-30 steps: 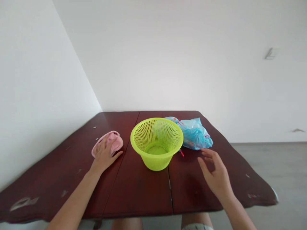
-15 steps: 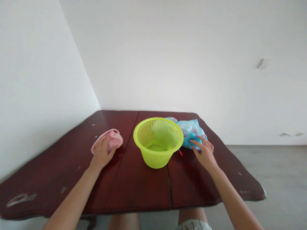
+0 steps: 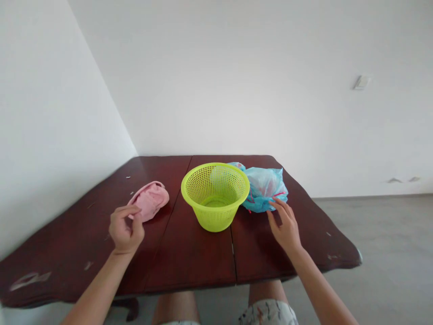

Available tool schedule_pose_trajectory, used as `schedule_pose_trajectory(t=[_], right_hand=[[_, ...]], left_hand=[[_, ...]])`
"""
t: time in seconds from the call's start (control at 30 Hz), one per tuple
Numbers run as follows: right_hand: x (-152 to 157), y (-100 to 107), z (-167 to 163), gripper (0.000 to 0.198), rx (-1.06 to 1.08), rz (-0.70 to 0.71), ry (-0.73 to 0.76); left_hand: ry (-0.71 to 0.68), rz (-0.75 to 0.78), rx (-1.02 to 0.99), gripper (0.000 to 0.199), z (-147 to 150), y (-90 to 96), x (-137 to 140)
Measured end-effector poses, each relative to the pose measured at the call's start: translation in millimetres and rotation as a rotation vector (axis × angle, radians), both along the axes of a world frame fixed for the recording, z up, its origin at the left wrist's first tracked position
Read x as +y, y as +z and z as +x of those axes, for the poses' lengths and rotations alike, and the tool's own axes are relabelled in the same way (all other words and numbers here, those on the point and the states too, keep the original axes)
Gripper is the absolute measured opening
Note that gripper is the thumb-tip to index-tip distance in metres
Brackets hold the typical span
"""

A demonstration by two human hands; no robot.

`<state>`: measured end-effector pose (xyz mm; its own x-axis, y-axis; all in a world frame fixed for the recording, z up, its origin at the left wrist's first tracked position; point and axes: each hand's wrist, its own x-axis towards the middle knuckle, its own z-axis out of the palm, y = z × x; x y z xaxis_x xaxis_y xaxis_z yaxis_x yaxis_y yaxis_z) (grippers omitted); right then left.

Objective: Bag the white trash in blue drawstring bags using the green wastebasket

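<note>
The left hand (image 3: 123, 229) has drawn back, half curled by the pink cloth (image 3: 152, 198) left of the green basket (image 3: 214, 220), hold unclear, while the right hand (image 3: 287, 226), fingers parted, gripping nothing, reaches the blue bag (image 3: 265, 179) right of it, best pinched lightly.

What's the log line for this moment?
left hand: fingers curled near pink cloth item, contact unclear | right hand: open, fingertips at blue bag | green basket: upright between item and bag
</note>
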<state>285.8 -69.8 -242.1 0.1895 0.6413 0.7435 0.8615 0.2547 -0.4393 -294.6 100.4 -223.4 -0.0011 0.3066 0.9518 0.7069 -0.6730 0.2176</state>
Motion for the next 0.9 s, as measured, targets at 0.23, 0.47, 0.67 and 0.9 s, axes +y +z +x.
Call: schedule_pose_trajectory(t=[0.23,0.47,0.67,0.9], right_hand=[[0.4,-18.8,10.3,0.031,0.066,-0.248,-0.028],[-13.7,-44.4,1.3,0.034,0.188,-0.301,-0.005],[-11.9,-54.5,-3.3,0.029,0.133,-0.295,-0.048],[-23.5,-43.6,-17.4,0.025,-0.038,-0.325,0.071]], left_hand=[[-0.621,-0.099,0.338,0.014,71.7,2.5,-103.3],[-0.889,-0.636,0.569,0.010,199.5,27.0,-134.1],[-0.762,-1.033,0.540,0.039,308.1,20.9,-111.3],[-0.444,-1.075,0.513,0.051,360.5,-18.5,-91.7]])
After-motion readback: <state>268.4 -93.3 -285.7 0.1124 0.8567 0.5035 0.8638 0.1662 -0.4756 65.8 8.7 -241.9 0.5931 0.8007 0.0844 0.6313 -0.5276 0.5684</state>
